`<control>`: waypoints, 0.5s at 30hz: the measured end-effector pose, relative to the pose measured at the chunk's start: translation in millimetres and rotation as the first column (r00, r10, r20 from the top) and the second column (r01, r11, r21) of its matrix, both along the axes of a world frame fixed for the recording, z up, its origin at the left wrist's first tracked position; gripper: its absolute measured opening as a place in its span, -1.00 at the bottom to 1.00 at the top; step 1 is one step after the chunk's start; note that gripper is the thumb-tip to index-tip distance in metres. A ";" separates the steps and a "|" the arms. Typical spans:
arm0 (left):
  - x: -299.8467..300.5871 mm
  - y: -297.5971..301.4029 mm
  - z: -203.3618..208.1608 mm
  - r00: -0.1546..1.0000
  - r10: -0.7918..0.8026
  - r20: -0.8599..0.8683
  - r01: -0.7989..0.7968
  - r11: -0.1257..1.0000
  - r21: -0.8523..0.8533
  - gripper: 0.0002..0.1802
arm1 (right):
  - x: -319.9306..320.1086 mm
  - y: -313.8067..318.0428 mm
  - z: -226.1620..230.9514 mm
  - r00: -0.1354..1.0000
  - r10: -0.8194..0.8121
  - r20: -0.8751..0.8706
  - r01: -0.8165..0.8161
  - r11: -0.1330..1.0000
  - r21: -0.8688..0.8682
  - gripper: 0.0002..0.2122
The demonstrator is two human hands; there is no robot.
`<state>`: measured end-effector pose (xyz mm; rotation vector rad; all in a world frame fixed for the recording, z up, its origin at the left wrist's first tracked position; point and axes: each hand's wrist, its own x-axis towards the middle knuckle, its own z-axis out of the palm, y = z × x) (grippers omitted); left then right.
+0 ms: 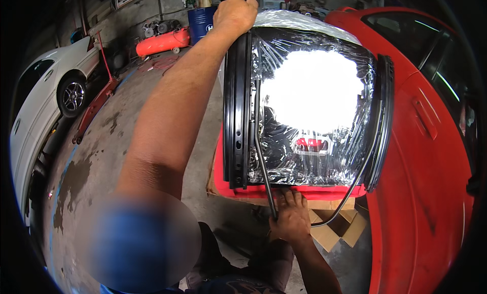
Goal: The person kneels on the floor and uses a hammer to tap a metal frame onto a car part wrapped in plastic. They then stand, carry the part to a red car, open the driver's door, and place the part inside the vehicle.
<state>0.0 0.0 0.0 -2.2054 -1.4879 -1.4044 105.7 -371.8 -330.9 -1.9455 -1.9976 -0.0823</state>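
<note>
A framed panel that looks like a car sunroof assembly [309,162], wrapped in shiny clear film, lies before me on a red padded support [223,180]. Bright glare washes out its middle. Black metal rails [237,116] run along both sides. My left arm reaches across to the far left corner, where my left hand [236,14] is closed round the frame's end; a small dark part pokes up beyond it. Against the near edge rests my right hand [292,215], its fingers stretched out. Its thumb side lies beside a thin black tube [264,164] that bends down off the panel.
A red car [416,167] stands close on the right. Beneath the support is an open cardboard box [337,228]. To the left are a white car [48,101], a red floor jack [96,109], a red air compressor [162,42] and a blue drum [202,23]. A round blur covers the lower left.
</note>
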 end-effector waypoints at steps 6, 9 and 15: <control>1.0 -24.7 -7.5 0.992 -0.006 0.124 0.012 0.999 -0.048 -0.23 | 0.0 -0.8 -2.9 1.000 0.016 0.023 -0.017 0.999 0.044 -0.33; -4.6 -34.1 -3.1 0.988 -0.067 0.142 0.074 0.996 -0.043 -0.19 | -2.0 0.3 -3.1 1.000 0.012 0.023 -0.013 0.999 0.041 -0.33; 5.7 -48.6 -17.8 0.902 -0.144 0.408 0.058 0.974 0.217 -0.12 | 1.1 -0.1 -2.1 0.998 0.032 -0.050 -0.028 0.997 0.078 -0.32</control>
